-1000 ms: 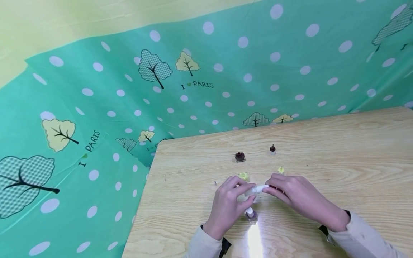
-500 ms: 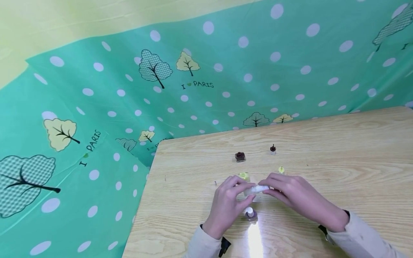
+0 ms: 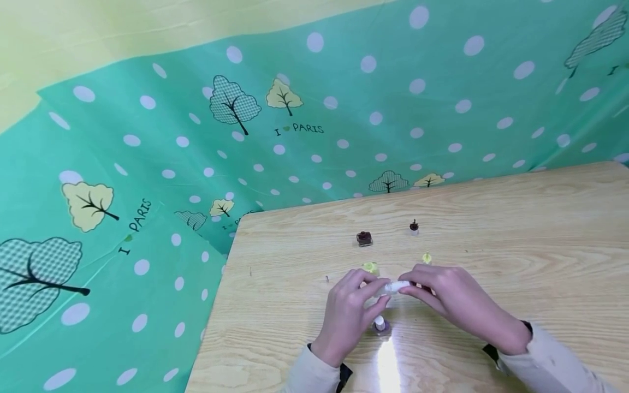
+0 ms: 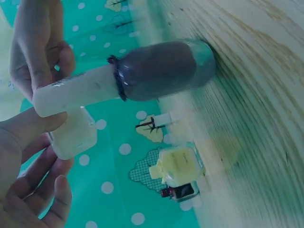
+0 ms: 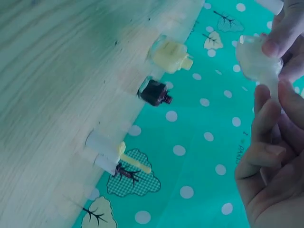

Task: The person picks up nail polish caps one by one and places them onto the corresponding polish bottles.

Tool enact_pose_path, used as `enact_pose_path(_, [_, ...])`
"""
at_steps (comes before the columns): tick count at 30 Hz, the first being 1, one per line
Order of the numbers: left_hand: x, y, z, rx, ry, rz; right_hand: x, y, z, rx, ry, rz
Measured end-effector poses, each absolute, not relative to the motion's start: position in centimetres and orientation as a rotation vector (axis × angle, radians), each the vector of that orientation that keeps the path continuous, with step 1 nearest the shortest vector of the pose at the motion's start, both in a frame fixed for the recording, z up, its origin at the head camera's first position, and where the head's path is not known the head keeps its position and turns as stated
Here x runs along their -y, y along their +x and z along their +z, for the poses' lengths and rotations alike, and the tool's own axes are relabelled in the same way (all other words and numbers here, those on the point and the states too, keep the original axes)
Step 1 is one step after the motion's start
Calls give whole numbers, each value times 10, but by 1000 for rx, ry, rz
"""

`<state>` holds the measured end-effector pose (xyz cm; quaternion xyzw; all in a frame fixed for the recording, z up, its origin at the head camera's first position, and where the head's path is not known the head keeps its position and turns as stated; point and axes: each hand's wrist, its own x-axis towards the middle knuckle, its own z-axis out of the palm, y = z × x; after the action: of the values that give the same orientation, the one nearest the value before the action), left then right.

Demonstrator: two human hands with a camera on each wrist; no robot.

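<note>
A white nail polish bottle (image 3: 385, 290) is held sideways above the table between both hands. My left hand (image 3: 346, 308) grips its glass body between thumb and fingers. My right hand (image 3: 444, 292) pinches the white cap end with thumb and fingertips, which hide part of it. In the right wrist view, the bottle (image 5: 255, 58) shows pale polish inside, with the right fingers (image 5: 268, 116) around its narrow end. Just below the left hand stands a purple nail polish bottle (image 3: 381, 327) with its white cap on, large in the left wrist view (image 4: 156, 71).
Beyond the hands stand an uncapped yellow polish bottle (image 3: 371, 267) and an uncapped dark red one (image 3: 364, 238). To their right, two white caps stand brush-up: one with a dark brush (image 3: 414, 227), one with a yellow brush (image 3: 426, 257). A green patterned cloth (image 3: 295, 164) hangs behind the table.
The right fingertips shift slightly at the cap end of the white bottle. The left hand keeps its grip, and the other bottles and caps stay in place.
</note>
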<state>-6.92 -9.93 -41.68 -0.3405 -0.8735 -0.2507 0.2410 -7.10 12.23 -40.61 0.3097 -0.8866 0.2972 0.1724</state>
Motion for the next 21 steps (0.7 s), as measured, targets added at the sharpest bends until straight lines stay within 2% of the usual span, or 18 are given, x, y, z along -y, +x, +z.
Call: enact_pose_path(21, [100,-73,-420,2290,-936,-570,-114,-69,-407,2576,711,989])
